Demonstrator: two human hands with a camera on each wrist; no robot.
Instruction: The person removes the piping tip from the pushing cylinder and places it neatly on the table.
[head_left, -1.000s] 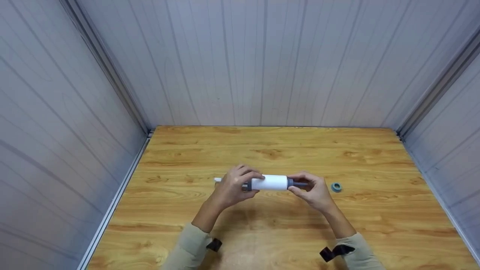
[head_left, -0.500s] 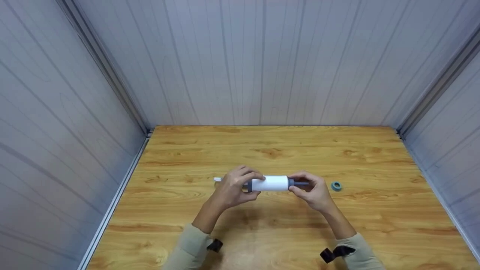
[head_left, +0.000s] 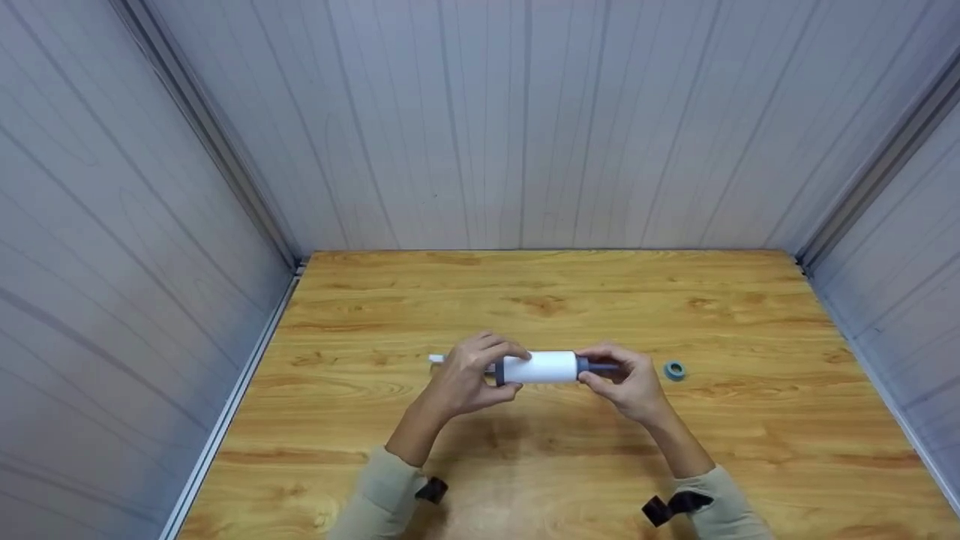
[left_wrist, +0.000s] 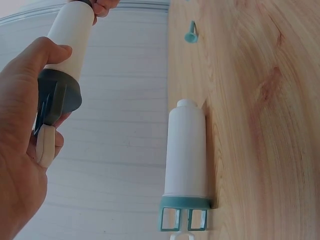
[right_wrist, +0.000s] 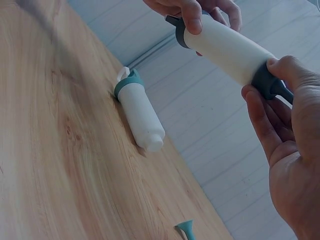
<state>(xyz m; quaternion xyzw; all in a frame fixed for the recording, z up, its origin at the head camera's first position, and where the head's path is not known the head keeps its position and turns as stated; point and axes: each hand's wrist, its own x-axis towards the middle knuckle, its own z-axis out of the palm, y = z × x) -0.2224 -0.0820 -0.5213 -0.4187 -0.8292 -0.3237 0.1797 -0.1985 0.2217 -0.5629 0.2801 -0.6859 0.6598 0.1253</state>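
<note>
Both hands hold a large syringe [head_left: 546, 367] level above the table, with a white barrel and dark grey ends. My left hand [head_left: 471, 375] grips the barrel beside its dark collar, thumb and fingers on opposite sides. At the other end, my right hand [head_left: 630, 384] pinches the dark grey nozzle cap [right_wrist: 266, 82] between thumb and fingers; its thin spout points right. In the left wrist view a second white syringe [left_wrist: 186, 150] with a teal collar lies on the table. Its teal nozzle [left_wrist: 191, 36] stands apart from it. From the head, that second syringe is mostly or wholly hidden.
The wooden table [head_left: 540, 300] is bounded by pale panel walls [head_left: 480, 127] at the back and both sides. The teal nozzle [head_left: 674, 370] stands just right of my right hand. Black straps [head_left: 679, 502] hang at both sleeves.
The hands and syringe stay nearly in place, with only a very slight shift in the head view. Both grips look the same.
</note>
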